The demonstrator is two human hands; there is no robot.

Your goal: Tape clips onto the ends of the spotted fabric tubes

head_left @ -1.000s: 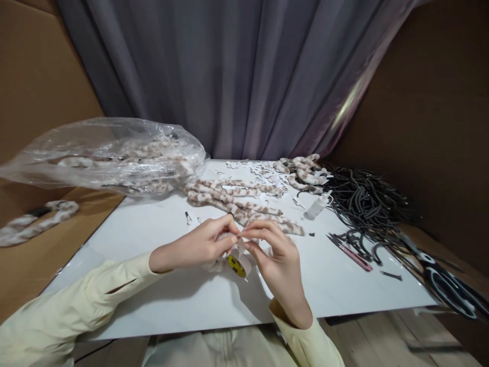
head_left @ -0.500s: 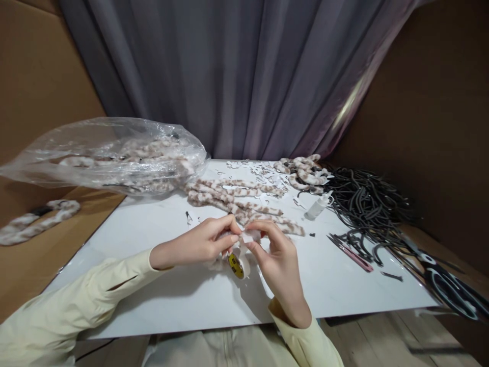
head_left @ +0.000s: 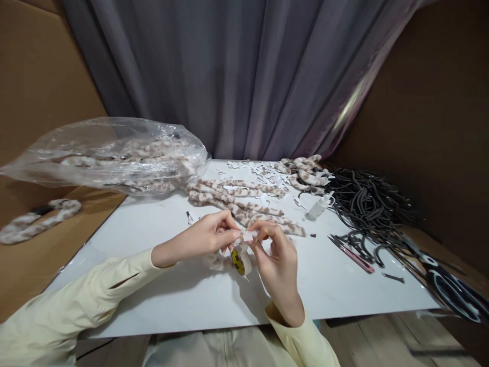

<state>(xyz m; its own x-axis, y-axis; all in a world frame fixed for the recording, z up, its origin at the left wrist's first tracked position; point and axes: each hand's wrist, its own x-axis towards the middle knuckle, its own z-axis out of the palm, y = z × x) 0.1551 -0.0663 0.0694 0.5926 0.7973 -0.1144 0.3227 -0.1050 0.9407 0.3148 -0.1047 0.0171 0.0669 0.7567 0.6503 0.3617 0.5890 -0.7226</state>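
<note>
A short white strip of tape [head_left: 249, 235] spans the gap between my two hands above the table's near half. My left hand [head_left: 210, 235] pinches one side of it with thumb and forefinger. Just below those fingers hangs a roll of tape [head_left: 238, 262] with a yellow-and-black core label, seemingly held by the curled lower fingers, which are partly hidden. My right hand [head_left: 279, 255] is closed in a pinch on the strip's other side. Behind my left wrist a fluffy brown-and-white piece [head_left: 217, 263] lies partly covered.
Furry strips [head_left: 229, 196] lie beyond my hands. A plastic bag [head_left: 103, 153] of furry pieces is at back left. To the right are a small bottle [head_left: 320, 207], black cords [head_left: 367, 204], pink-handled tweezers [head_left: 353, 255] and large scissors [head_left: 446, 285] at the table edge.
The tape roll has turned and shifted slightly up and right under my left hand. My right fingers have drawn in closer together, and the strip between the hands looks flatter.
</note>
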